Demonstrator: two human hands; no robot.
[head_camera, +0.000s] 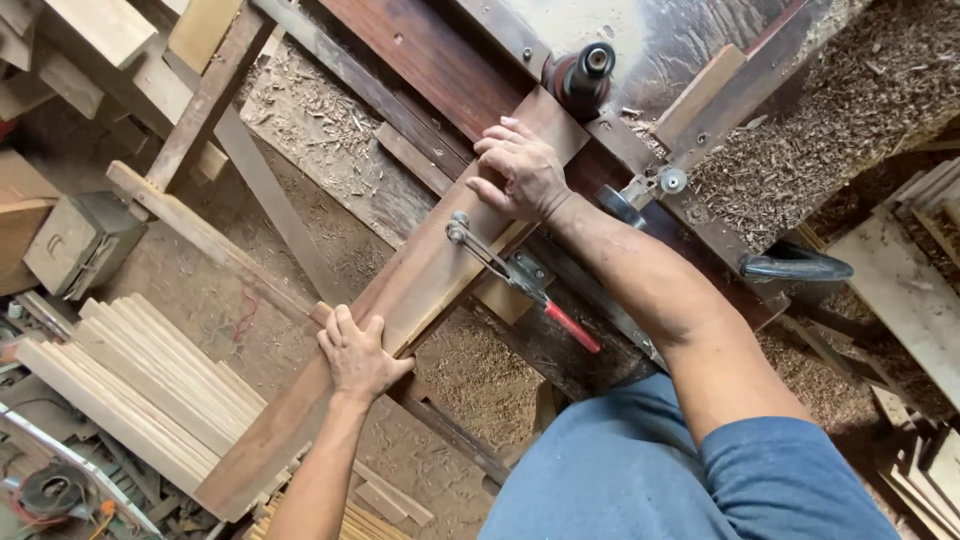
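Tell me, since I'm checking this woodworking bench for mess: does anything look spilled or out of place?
Yes. Wood shavings lie heaped across the machine table's right side and the floor below. The long board, held by the left hand and right hand, looks intact.

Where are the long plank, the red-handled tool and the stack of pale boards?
long plank (420, 290), head view, bare middle of its face.
red-handled tool (572, 327), head view, red handle.
stack of pale boards (150, 385), head view, top board.

Blue short sleeve (790, 470) and blue cloth over the lap (610, 470); 2 bare forearms, no gloves.
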